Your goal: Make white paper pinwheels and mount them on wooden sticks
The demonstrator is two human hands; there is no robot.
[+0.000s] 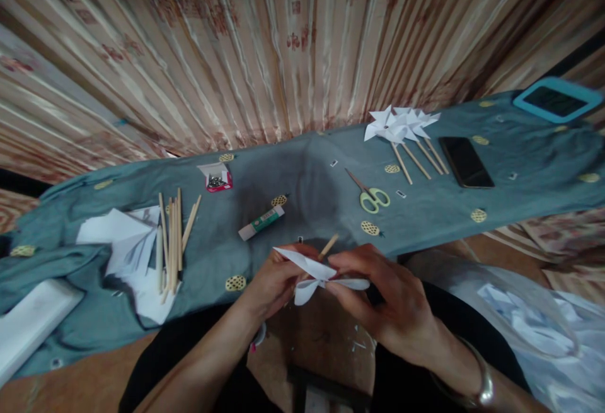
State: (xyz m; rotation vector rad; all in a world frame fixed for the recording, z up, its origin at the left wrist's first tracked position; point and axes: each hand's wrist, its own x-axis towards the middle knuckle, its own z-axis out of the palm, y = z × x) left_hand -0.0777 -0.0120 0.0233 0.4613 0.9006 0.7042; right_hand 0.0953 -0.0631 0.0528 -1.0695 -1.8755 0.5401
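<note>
My left hand (271, 284) and my right hand (387, 302) meet over my lap, both pinched on a white folded paper pinwheel (314, 274). A wooden stick (328, 246) pokes out behind the paper, between the two hands. Which hand grips the stick is hidden. Just beyond the hands lies the grey-blue cloth (307, 186) covering the low table. The right wrist wears a metal bangle (484, 388).
On the cloth lie a glue stick (261, 222), green-handled scissors (371, 195), a small red box of pins (216, 178), a bundle of wooden sticks (172, 236) beside white paper sheets (125, 239), finished pinwheels on sticks (401, 129), a black phone (466, 161) and a blue-cased tablet (558, 99). A plastic bag of paper (543, 325) sits at right.
</note>
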